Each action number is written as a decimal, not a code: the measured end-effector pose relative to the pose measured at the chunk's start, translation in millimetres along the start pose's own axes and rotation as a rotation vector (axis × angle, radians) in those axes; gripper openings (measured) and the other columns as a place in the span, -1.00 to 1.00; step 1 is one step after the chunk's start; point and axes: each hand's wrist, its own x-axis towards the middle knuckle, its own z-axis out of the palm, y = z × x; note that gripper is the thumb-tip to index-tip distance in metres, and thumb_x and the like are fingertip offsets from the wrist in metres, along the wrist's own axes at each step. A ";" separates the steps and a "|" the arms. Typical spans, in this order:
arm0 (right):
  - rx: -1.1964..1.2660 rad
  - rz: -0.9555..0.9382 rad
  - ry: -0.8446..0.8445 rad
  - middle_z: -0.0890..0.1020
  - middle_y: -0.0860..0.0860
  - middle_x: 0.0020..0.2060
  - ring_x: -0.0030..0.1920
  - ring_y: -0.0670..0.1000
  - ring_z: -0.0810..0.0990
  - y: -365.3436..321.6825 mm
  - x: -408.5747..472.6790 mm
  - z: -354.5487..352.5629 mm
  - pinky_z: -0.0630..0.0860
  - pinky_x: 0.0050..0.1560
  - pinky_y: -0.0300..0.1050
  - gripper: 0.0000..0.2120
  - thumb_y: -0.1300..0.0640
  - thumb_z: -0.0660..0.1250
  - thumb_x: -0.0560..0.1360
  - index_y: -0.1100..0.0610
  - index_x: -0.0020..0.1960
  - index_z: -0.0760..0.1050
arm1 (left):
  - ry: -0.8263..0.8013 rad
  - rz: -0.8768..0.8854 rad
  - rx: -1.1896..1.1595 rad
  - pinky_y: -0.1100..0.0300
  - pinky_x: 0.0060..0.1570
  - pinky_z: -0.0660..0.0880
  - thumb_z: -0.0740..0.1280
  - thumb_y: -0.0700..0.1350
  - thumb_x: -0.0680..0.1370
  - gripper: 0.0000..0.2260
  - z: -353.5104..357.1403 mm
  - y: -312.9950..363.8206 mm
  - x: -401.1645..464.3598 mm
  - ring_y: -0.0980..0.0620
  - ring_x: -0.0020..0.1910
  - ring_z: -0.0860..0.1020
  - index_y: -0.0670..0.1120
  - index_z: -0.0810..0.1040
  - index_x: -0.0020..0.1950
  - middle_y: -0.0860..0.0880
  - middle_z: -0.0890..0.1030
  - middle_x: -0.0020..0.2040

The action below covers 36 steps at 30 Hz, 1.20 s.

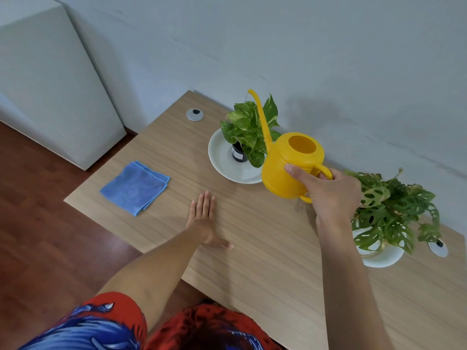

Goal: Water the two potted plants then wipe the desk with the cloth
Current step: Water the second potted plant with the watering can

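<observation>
Above the pothos (249, 130) in its white dish (222, 160), yellow watering can (288, 168) in right hand's (331, 195) clenched grip; left hand (204, 218) flat, released.

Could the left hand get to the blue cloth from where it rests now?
Probably yes. The left hand lies flat and empty on the desk, and the blue cloth sits to its left with only bare desktop between them.

Small pale label on the dark pot (238, 154) of the plant I'm watering, print too small to read, no other text I can make out
</observation>
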 end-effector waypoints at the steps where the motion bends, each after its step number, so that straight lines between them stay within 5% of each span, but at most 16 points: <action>1: 0.003 -0.003 -0.002 0.63 -0.16 -0.35 -0.21 0.02 0.70 -0.4 1.1 0.4 0.66 -0.08 0.21 -0.46 -0.45 0.54 -0.03 -0.05 -0.38 0.51 | 0.002 0.000 0.001 -0.13 0.49 -0.45 0.33 0.63 0.10 0.47 -0.1 -0.2 0.1 -0.09 0.44 -0.60 -0.11 -0.57 0.49 -0.10 -0.64 0.43; 31: 0.002 0.021 0.053 0.68 -0.08 -0.35 -0.25 0.10 0.71 27.2 6.9 -13.0 0.65 -0.06 0.21 -0.43 -0.41 0.58 -0.01 0.05 -0.37 0.55 | -0.017 -0.010 0.021 -0.14 0.49 -0.45 0.32 0.65 0.11 0.47 -2.3 0.7 -3.4 -0.10 0.42 -0.62 -0.13 -0.60 0.46 -0.13 -0.65 0.43; 36: 0.016 0.042 0.054 0.69 -0.05 -0.34 -0.25 0.09 0.71 34.9 3.6 -15.9 0.65 -0.09 0.23 -0.30 -0.48 0.53 -0.10 0.12 -0.34 0.57 | -0.012 -0.010 0.020 -0.14 0.49 -0.44 0.32 0.65 0.10 0.47 -1.8 -0.8 -3.7 -0.09 0.42 -0.62 -0.12 -0.60 0.46 -0.12 -0.66 0.43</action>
